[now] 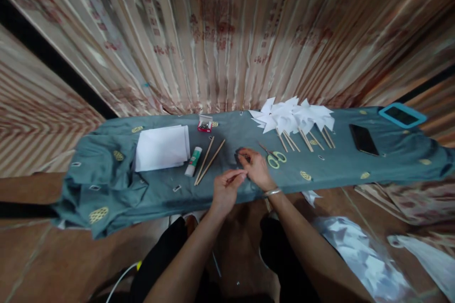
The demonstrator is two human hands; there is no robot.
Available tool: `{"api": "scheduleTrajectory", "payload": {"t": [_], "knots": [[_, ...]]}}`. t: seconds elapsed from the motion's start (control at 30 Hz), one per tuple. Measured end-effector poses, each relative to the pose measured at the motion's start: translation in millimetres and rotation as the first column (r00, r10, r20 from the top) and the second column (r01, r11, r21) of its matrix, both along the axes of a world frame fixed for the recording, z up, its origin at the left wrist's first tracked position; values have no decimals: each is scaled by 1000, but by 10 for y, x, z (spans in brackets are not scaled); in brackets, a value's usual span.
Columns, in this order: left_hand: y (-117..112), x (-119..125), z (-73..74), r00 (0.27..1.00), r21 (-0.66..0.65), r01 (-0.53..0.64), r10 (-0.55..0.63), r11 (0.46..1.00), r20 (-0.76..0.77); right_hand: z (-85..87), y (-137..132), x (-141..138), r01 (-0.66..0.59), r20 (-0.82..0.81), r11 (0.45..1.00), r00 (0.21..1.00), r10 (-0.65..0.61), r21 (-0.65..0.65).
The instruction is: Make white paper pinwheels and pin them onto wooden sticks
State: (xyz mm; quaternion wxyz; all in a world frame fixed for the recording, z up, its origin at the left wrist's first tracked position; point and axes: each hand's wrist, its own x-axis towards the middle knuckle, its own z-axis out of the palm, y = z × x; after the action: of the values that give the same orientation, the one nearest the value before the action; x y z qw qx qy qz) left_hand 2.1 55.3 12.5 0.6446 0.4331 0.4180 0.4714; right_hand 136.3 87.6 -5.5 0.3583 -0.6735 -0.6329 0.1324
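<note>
Both hands meet over the front middle of the cloth-covered table. My left hand [226, 188] is closed, thumb and forefinger pinched together; whatever it may hold is too small to see. Against those fingertips rests my right hand [256, 169], its fingers curled over, with their grip hidden. A small dark patch shows beside the right fingers; I cannot tell what it is. Green-handled scissors [274, 157] lie just right of the right hand. To the left are two wooden sticks [211, 162] and a glue stick [193, 161].
White paper pinwheels [295, 116] on sticks lie at the back right. Beyond them are a black phone [363, 139] and a blue-framed device [402, 115]. At left sit a stack of white paper [162, 148] and a small red box [205, 123]. A plastic bag [362, 255] stands on the floor.
</note>
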Motion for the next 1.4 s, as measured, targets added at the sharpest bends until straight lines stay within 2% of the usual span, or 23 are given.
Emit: {"api": "scheduleTrajectory", "payload": {"t": [0.23, 0.43, 0.63, 0.73, 0.8, 0.87, 0.93, 0.97, 1.03, 1.1, 1.2, 1.27, 1.4], "knots": [[25, -106, 2, 997, 32, -13, 16, 999, -71, -272, -196, -102, -61, 17, 997, 998, 60, 54], [85, -201, -6, 991, 90, -71, 80, 993, -105, -343, -236, -102, -87, 89, 990, 993, 78, 108], [289, -560, 36, 950, 179, -195, 231, 964, -211, -370, -231, -87, -109, 121, 986, 988, 94, 127], [434, -809, 43, 888, 267, -262, 339, 928, -309, -377, -229, -80, -128, 136, 983, 985, 110, 133], [536, -980, 30, 809, 348, -290, 423, 891, -408, -377, -230, -78, -139, 143, 981, 982, 119, 134], [634, -1138, 0, 677, 441, -252, 482, 862, -556, -368, -230, -72, -152, 152, 980, 979, 132, 128], [722, -1269, -48, 509, 525, -191, 541, 829, -670, -343, -223, -45, -165, 167, 979, 975, 144, 119], [761, -1321, -77, 449, 528, -153, 535, 835, -716, -324, -217, -18, -165, 183, 980, 973, 142, 114], [825, -1400, -139, 380, 495, -100, 493, 863, -783, -277, -196, 70, -143, 238, 984, 965, 114, 108], [872, -1454, -197, 337, 447, -78, 445, 891, -830, -226, -170, 204, -91, 312, 990, 949, 53, 108], [921, -1507, -262, 318, 424, -33, 412, 905, -854, -174, -138, 448, -1, 420, 997, 907, -29, 72], [942, -1526, -290, 318, 439, -24, 423, 898, -848, -164, -133, 604, 22, 466, 999, 884, -32, 27], [961, -1524, -308, 308, 466, -19, 449, 885, -839, -176, -168, 850, -26, 477, 1000, 879, 24, -4]]}}
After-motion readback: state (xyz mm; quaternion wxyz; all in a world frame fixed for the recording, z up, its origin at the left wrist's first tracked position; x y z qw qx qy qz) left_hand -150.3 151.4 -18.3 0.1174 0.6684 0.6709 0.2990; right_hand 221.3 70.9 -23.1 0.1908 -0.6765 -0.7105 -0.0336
